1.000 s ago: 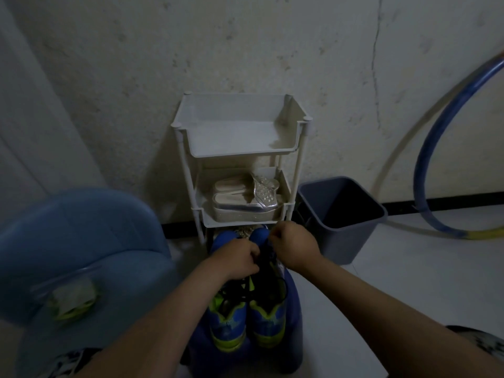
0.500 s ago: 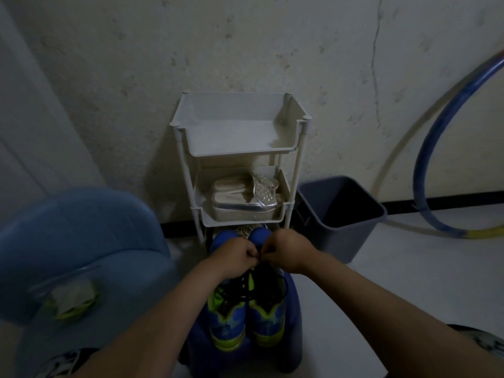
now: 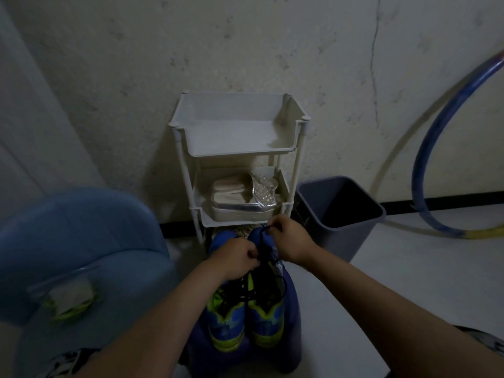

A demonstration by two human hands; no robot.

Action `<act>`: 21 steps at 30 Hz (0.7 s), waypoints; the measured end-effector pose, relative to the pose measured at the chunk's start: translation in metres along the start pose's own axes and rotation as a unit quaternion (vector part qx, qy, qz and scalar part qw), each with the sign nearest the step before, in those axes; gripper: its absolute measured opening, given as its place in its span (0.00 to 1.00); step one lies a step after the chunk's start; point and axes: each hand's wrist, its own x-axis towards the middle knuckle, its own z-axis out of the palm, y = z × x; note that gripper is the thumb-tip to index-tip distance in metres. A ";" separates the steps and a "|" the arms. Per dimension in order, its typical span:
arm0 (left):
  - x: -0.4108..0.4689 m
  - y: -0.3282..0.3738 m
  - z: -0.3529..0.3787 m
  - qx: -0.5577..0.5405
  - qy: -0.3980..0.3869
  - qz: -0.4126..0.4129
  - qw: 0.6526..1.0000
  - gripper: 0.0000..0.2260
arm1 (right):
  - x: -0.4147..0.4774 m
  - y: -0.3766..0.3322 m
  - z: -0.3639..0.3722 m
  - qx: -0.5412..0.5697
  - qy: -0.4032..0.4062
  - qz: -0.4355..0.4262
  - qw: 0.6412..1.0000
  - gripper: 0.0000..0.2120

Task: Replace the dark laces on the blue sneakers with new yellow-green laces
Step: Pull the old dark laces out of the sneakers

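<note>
Blue sneakers (image 3: 266,320): the pair sits side by side on a dark blue stool (image 3: 292,304), directly below me. Long axis runs 6 to 12, heels with yellow-green trim at 6, toes at 12 toward the rack.

Dark laces (image 3: 253,291): loose tangle over the throats of both shoes, loops spilling toward 3. One strand rises out of it toward 12. Which eyelets are already free I cannot tell; too dim.

Right hand (image 3: 290,242): over the toe of the right-side shoe. Grip closed in a pinch on the far end of that strand, at the 12 end of the pair.

Left hand (image 3: 236,259): over the forefoot, at 7 from the right hand, fingers curled round the same strand lower down. The lace runs nearly straight between the two grips.

Judgement: unlacing is under way and the new laces are not started. The strand leaves the shoe toward 12, along its long axis, so the pull should go that way. The right hand is nearer the free end, and the left is nearer the eyelets and better placed to steady the shoe.

New laces: a clear packet (image 3: 69,302) with yellow-green contents lies on the blue chair (image 3: 81,241) at 9, well apart from both hands. Blurred; probably the replacements.

Outward: white rack (image 3: 188,170) at 12 with silver shoes (image 3: 242,208) on its middle shelf, grey bin (image 3: 341,227) at 2, blue hoop (image 3: 436,137) against the wall at 3.
</note>
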 end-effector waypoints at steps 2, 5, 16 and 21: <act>0.000 0.001 -0.001 -0.029 0.015 0.002 0.999 0.06 | -0.003 -0.003 0.003 0.037 -0.051 0.007 0.998 0.04; 0.002 0.002 -0.002 -0.110 0.044 -0.007 0.993 0.11 | -0.005 -0.005 0.003 0.015 -0.072 0.006 0.997 0.10; 0.010 0.011 -0.005 -0.277 0.123 -0.076 0.950 0.05 | -0.006 -0.003 -0.005 -0.098 0.013 -0.028 0.995 0.20; 0.011 0.008 -0.005 -0.268 0.103 -0.069 0.955 0.05 | -0.007 0.002 0.006 -0.123 -0.152 -0.015 0.981 0.09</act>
